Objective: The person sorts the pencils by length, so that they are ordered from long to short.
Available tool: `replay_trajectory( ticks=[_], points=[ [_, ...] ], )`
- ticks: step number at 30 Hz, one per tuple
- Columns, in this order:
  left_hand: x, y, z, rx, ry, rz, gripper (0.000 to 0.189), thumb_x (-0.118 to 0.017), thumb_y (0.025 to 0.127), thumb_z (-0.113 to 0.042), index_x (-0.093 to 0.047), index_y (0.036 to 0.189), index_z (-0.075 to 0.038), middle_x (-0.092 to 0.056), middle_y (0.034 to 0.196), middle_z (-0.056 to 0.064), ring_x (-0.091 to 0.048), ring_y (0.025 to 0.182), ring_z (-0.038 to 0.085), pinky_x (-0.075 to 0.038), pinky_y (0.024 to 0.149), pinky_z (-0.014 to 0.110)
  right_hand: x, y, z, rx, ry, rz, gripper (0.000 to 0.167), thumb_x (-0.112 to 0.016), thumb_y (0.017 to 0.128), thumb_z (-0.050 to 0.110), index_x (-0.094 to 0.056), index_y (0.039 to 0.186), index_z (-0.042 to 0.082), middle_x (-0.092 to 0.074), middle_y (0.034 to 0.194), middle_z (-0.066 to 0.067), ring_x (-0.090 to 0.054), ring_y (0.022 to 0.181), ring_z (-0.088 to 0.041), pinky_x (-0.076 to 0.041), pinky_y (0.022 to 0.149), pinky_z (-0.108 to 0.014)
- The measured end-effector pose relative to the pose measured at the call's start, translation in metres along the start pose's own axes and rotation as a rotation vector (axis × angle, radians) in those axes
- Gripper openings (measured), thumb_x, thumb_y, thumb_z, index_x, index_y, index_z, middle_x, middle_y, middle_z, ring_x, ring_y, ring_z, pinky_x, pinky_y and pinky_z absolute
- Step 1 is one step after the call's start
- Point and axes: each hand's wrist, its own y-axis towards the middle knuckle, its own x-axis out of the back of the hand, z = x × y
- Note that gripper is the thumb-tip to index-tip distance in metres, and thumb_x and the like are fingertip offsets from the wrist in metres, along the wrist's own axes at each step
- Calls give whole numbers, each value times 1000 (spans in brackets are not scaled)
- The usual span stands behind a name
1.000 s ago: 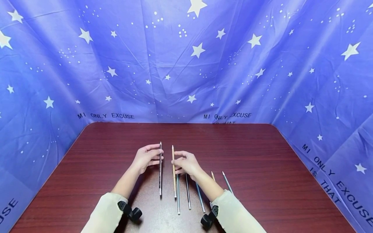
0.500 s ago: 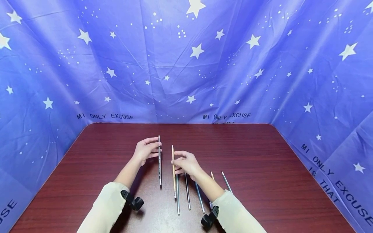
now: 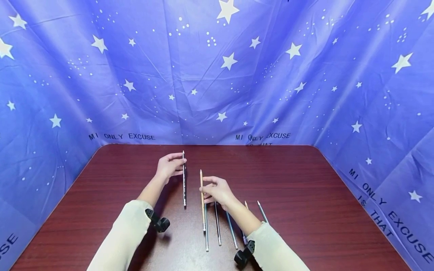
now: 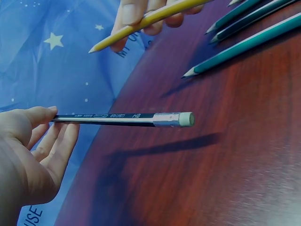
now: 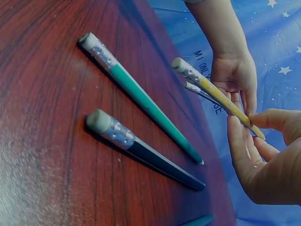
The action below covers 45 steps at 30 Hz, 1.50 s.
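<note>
In the head view my left hand (image 3: 168, 167) pinches a black-and-white striped pencil (image 3: 184, 188) near its point, tip toward the back of the table. The left wrist view shows this pencil (image 4: 127, 119) raised over the table, its shadow below and its pale eraser facing away from the hand. To the right and nearer, my right hand (image 3: 219, 192) pinches a yellow pencil (image 3: 203, 214) between thumb and fingers. The right wrist view has the yellow pencil (image 5: 211, 89) above the wood, the left hand's pencil partly hidden behind it. The two held pencils are apart.
Beneath and beside my right hand lie a green pencil (image 3: 207, 235), a black pencil (image 3: 218, 226) and a teal pencil (image 3: 232, 233). Further right, a dark pencil (image 3: 262, 211) and others are partly hidden by the right forearm. A blue star-printed cloth (image 3: 203, 75) surrounds the brown table (image 3: 288, 169).
My left hand has moved away toward the back of the table and slightly left, carrying the striped pencil. My right hand with the yellow pencil has stayed nearly still.
</note>
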Motion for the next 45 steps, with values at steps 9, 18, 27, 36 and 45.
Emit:
replay_trajectory(
  ticks=[9, 18, 27, 36, 45],
  points=[
    [-3, 12, -8, -10, 28, -49, 47, -67, 84, -6, -54, 128, -1, -62, 66, -12, -64, 60, 9, -57, 55, 24, 2, -1, 0, -1, -3, 4, 48, -64, 80, 2, -52, 126, -4, -64, 77, -6, -58, 55, -10, -57, 52, -25],
    [-2, 23, 1, 2, 72, -97, 45, -69, 82, -6, -57, 125, -2, -61, 66, -11, -65, 62, 12, -57, 53, 23, 2, -1, 0, 0, -5, 4, 47, -64, 80, 2, -52, 126, -5, -63, 76, -4, -57, 56, -11, -58, 55, -28],
    [0, 27, 13, 16, 77, -101, 43, -67, 82, -4, -56, 123, 1, -62, 67, -10, -62, 58, 11, -55, 51, 22, 2, -2, 2, -3, -15, -1, 48, -64, 80, 3, -52, 126, -4, -66, 83, -12, -57, 56, -10, -59, 56, -31],
    [1, 33, 27, 34, 118, -104, 39, -67, 82, -4, -58, 119, 4, -63, 68, -5, -57, 55, 7, -54, 50, 21, 4, -2, 0, -5, -10, 2, 47, -64, 81, 1, -52, 126, -5, -67, 84, -15, -57, 56, -11, -59, 57, -33],
    [1, 34, 34, 25, 161, -95, 38, -68, 81, -4, -58, 116, 6, -67, 77, 0, -59, 56, 7, -54, 49, 22, 1, -18, 21, -7, -25, 4, 44, -60, 82, -3, -50, 125, -10, -66, 87, -22, -56, 57, -11, -60, 63, -37]
  ],
)
